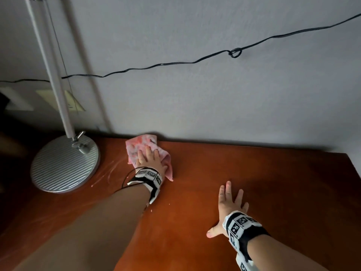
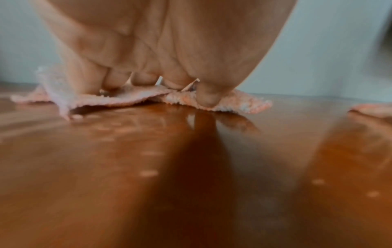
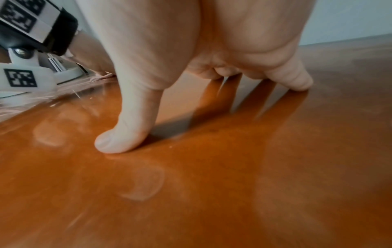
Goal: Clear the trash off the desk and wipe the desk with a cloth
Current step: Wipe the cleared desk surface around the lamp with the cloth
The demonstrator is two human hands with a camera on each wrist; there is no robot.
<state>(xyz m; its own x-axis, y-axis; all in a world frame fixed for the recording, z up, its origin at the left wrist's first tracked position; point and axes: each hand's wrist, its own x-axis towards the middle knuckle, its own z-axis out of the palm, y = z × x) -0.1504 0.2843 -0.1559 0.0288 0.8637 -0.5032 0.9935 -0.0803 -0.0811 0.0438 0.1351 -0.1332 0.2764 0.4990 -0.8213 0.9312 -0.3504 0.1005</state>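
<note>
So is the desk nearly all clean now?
Partly. No trash shows on the desk. The left hand presses the pink cloth beside the lamp base, mid-wipe. Pale smears and crumbs remain. The right hand rests flat.

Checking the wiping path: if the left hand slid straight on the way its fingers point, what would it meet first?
Probably the grey wall. The left hand presses the pink cloth near the brown wooden desk's back edge; the round silver lamp base sits aside.
</note>
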